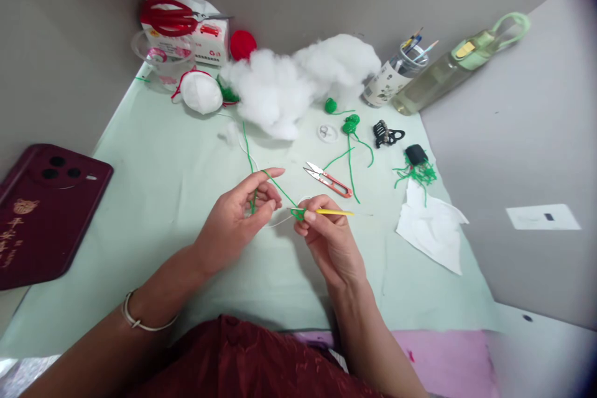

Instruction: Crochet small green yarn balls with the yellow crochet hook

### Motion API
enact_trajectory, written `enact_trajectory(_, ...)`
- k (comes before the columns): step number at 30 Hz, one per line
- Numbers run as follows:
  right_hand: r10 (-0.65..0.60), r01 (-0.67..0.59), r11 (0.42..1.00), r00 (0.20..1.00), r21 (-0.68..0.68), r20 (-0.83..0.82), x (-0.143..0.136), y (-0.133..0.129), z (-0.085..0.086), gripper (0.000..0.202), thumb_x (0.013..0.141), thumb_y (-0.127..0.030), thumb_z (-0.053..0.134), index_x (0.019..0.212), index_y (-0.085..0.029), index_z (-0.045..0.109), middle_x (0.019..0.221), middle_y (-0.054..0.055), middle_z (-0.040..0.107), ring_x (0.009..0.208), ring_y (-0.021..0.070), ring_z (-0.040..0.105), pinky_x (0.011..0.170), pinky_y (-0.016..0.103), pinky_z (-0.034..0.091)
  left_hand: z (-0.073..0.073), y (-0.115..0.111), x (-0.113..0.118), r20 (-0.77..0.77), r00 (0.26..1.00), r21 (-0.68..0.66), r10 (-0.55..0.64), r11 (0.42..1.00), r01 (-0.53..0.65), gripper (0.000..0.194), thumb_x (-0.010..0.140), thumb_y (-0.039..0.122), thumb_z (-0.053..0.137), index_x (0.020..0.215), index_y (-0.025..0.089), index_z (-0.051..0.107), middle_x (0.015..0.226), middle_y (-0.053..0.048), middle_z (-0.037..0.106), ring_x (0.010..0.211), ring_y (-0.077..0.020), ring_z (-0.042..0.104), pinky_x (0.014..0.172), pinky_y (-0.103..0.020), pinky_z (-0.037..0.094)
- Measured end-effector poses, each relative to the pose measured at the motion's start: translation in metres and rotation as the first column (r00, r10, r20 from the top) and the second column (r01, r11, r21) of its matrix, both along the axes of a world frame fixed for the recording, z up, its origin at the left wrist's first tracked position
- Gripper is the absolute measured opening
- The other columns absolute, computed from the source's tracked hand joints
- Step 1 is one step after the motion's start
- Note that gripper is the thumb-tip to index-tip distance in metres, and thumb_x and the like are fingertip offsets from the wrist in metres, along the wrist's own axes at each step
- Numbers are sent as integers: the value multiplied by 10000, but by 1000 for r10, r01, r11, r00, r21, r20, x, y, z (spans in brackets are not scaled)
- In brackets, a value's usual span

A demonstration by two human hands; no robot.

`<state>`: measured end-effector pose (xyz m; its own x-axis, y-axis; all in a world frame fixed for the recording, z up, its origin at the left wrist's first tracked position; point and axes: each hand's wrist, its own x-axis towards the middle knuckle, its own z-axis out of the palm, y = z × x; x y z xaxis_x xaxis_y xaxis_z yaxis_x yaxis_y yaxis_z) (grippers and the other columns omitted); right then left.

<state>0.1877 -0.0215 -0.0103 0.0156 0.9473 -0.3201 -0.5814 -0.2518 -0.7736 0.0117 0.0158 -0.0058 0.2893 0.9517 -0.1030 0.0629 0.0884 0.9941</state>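
A taut strand of green yarn (280, 188) passes over the raised index finger of my left hand (233, 211). The other fingers of that hand curl around the yarn, and its thumb points right. Between thumb and fingers, my right hand (333, 233) pinches a crochet hook with a yellow handle (336, 212). A small green crochet piece (297, 214) sits at the hook's metal end, against the right fingertips. The strand runs from my left index finger down to this piece. A thin white strand (280, 222) crosses between the two hands. Part of the piece is hidden by my fingers.
Orange-handled thread snips (329, 180) lie just beyond my right hand. Behind are white stuffing (275, 93), a white yarn ball (201, 92), small green crochet pieces (349, 125), a black hair claw (387, 134) and a pen jar (392, 78). A maroon phone (51, 217) lies left.
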Motion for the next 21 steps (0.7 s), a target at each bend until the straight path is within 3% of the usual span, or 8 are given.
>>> enact_trajectory(3, -12, 11, 999, 999, 34, 30, -2, -2, 2, 167, 721, -202, 904, 746, -215, 740, 723, -35, 688, 604, 74, 583, 590, 194, 468, 7, -5, 4, 201, 977, -170, -76, 979, 111, 482, 928, 255, 700, 1399, 213, 609, 976, -6, 685, 924, -170, 676, 890, -328, 543)
enact_trajectory(6, 0, -1, 999, 1000, 48, 31, -3, -3, 3, 164, 725, -198, 901, 746, -215, 739, 718, -34, 687, 608, 81, 591, 618, 210, 486, 8, -9, 8, 268, 959, -215, -92, 965, 153, 507, 906, 265, 734, 1393, 219, 603, 905, 20, 655, 851, -165, 681, 851, -334, 558)
enact_trajectory(12, 16, -16, 1000, 999, -1, -33, -1, -2, 2, 177, 720, -198, 903, 741, -220, 729, 692, -42, 649, 590, 72, 551, 571, 190, 444, 1, -5, 6, -59, 998, 58, 33, 998, -30, 460, 880, 141, 694, 1334, 210, 670, 891, 17, 658, 856, -156, 618, 905, -331, 511)
enact_trajectory(17, -20, 20, 1000, 1000, 7, -8, -2, -3, 4, 202, 706, -212, 911, 732, -221, 711, 715, -40, 639, 597, 78, 529, 571, 207, 437, 4, -8, 0, 163, 981, -51, 103, 994, -96, 328, 932, 152, 661, 1231, 264, 737, 908, 14, 640, 863, -145, 608, 854, -293, 500)
enact_trajectory(21, -26, 25, 999, 1000, 22, 16, -3, -4, 4, 217, 699, -243, 917, 747, -226, 706, 730, -38, 639, 604, 86, 519, 583, 224, 434, 7, -17, 6, 297, 951, -84, 90, 994, -68, 320, 952, 146, 652, 1239, 267, 724, 912, 12, 675, 888, -145, 625, 879, -285, 498)
